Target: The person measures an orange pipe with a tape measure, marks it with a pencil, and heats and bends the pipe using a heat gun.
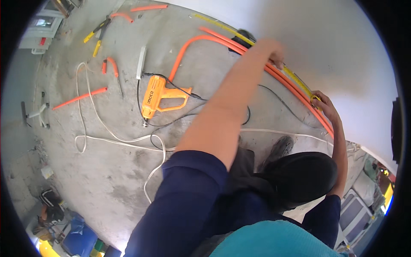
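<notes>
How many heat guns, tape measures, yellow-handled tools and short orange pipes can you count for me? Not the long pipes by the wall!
Heat gun: 1
Tape measure: 1
Yellow-handled tool: 1
Short orange pipes: 3
Total: 6

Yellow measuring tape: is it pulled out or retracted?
Pulled out: its yellow blade runs beside the orange pipes, from the right hand past the left hand.
</notes>
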Tool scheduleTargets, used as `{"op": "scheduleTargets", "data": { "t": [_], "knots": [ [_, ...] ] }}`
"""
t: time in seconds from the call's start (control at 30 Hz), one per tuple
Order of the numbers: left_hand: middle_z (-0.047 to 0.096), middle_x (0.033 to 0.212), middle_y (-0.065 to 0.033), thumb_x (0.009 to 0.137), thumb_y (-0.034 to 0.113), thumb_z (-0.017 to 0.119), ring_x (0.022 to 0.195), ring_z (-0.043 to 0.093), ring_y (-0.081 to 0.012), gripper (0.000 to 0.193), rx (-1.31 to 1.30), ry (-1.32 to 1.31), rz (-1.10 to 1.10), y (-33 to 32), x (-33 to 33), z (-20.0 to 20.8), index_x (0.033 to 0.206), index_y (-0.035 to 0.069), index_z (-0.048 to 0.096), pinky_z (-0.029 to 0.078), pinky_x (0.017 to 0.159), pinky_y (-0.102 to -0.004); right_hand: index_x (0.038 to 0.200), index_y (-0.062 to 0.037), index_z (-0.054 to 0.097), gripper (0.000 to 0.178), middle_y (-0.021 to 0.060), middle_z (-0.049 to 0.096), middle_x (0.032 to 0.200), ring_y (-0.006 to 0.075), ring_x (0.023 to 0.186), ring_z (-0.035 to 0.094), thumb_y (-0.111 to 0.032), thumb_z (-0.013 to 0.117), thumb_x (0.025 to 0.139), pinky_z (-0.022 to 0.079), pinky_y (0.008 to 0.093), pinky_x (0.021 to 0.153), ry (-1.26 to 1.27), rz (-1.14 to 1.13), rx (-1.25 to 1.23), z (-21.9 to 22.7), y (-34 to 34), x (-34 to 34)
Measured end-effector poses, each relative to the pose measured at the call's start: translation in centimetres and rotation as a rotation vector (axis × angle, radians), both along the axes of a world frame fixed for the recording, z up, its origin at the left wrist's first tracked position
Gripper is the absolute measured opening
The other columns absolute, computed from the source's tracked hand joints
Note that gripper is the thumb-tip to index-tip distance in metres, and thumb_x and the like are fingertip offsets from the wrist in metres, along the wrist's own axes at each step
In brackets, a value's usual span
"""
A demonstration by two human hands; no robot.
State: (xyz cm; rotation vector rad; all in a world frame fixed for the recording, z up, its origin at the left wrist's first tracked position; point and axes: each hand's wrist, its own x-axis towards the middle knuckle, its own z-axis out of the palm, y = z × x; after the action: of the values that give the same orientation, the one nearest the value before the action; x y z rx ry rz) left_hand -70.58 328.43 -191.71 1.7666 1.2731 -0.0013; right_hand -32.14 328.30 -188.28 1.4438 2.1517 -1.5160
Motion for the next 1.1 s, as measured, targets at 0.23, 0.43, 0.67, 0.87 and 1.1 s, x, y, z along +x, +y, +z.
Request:
{"op": "scheduleTargets", "data": {
  "t": [0.23, 0.43, 0.67, 0.87, 1.1],
  "knots": [
    [0.068, 0.080, -0.0030, 0.090, 0.038, 0.077, 0.076, 0.060, -0.0151, 0.035, 0.065, -0.192, 0.037, -1.5, -2.8, -5.7, 0.105, 0.006, 0.076, 0.049, 0.070, -0.0339, 0.124, 0.0000, 0.062, 0.042, 0.0062, 0.062, 0.098, 0.0185, 0.093, 0.056, -0.027, 0.064, 0.092, 0.046, 0.0315, 0.087, -0.078, 0.051, 0.170, -2.8, -0.8, 8.7],
    [0.060, 0.071, -0.0014, 0.095, 0.044, 0.073, 0.072, 0.054, -0.0124, 0.042, 0.021, -0.139, 0.258, -2.5, -2.4, -6.0, 0.093, 0.002, 0.075, 0.045, 0.066, -0.0315, 0.114, -0.0022, 0.065, 0.030, 0.0078, 0.061, 0.104, 0.0189, 0.101, 0.056, -0.026, 0.066, 0.095, 0.044, 0.0326, 0.093, -0.282, -0.251, 0.268, -4.4, -5.4, 36.1],
    [0.060, 0.073, -0.0001, 0.095, 0.042, 0.074, 0.072, 0.051, -0.0107, 0.040, 0.175, -0.141, 0.312, -2.2, -2.3, -10.8, 0.090, 0.002, 0.074, 0.043, 0.067, -0.0315, 0.107, -0.0039, 0.062, 0.036, 0.0063, 0.058, 0.095, 0.0186, 0.091, 0.055, -0.038, 0.069, 0.095, 0.045, 0.0337, 0.084, -0.331, -0.264, 0.354, -8.2, -3.9, 45.4],
    [0.060, 0.073, -0.0026, 0.093, 0.041, 0.075, 0.071, 0.050, -0.0134, 0.041, 0.149, 0.076, 0.423, -1.8, -2.2, -12.7, 0.092, 0.001, 0.070, 0.044, 0.067, -0.0339, 0.104, -0.0066, 0.063, 0.029, 0.0099, 0.064, 0.091, 0.0281, 0.093, 0.057, -0.035, 0.065, 0.098, 0.046, 0.0388, 0.090, -0.324, -0.229, 0.501, -14.0, -1.1, 45.8],
    [0.064, 0.075, -0.0106, 0.093, 0.045, 0.074, 0.071, 0.055, -0.0206, 0.043, 0.271, 0.145, 0.429, -3.0, 0.5, -13.2, 0.094, 0.002, 0.072, 0.048, 0.070, -0.0365, 0.102, -0.0053, 0.062, 0.030, 0.0108, 0.062, 0.090, 0.0243, 0.088, 0.057, -0.035, 0.063, 0.099, 0.045, 0.0364, 0.085, -0.306, -0.316, 0.454, -17.3, -1.2, 46.4]
  ]
}}
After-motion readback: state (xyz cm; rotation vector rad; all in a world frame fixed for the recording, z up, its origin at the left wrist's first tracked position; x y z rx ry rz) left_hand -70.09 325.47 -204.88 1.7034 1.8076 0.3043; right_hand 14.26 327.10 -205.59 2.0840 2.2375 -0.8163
